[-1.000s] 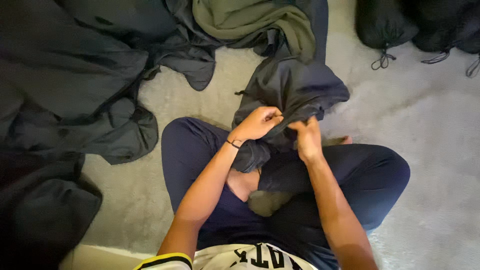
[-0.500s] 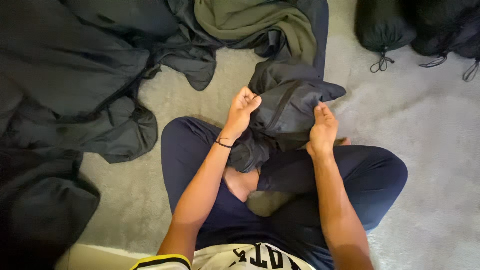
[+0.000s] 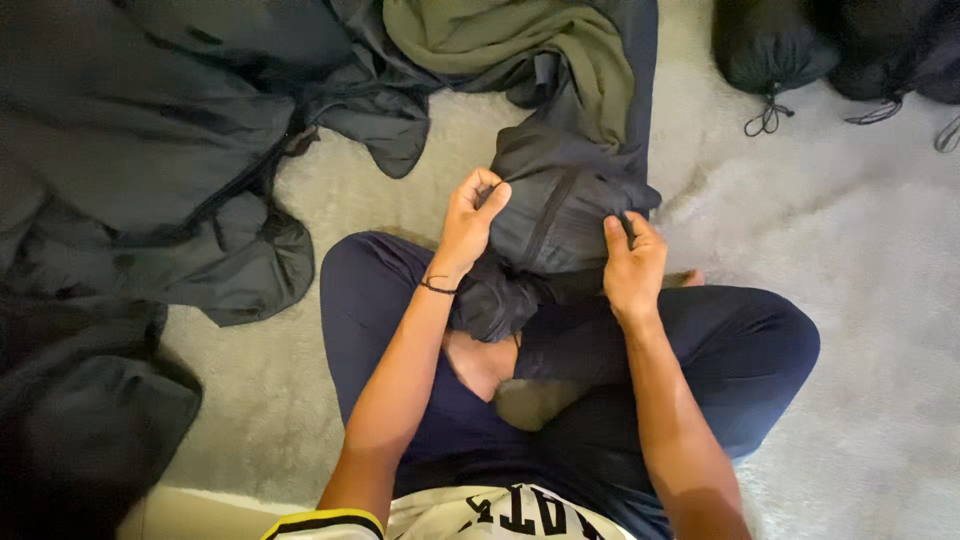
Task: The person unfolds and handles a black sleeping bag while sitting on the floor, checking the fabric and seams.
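Observation:
I sit cross-legged on a pale carpet, in dark blue trousers. A dark grey fabric bundle [image 3: 560,215] with a seam down its middle rests above my lap. My left hand [image 3: 470,222] grips its left edge with the fingers curled in. My right hand [image 3: 632,262] pinches its right edge, thumb on top. The bundle's lower end [image 3: 492,302] hangs bunched between my knees. Its upper part runs into an olive-green lined fabric [image 3: 500,40] farther away.
Large dark grey fabrics [image 3: 150,150] lie spread over the carpet on the left. Two black drawstring sacks [image 3: 775,50] sit at the top right with cords trailing. Bare carpet [image 3: 850,250] lies to the right.
Both hands have moved apart and up along the bundle, from close together at its lower middle to its left and right edges. The bundle looks more spread out.

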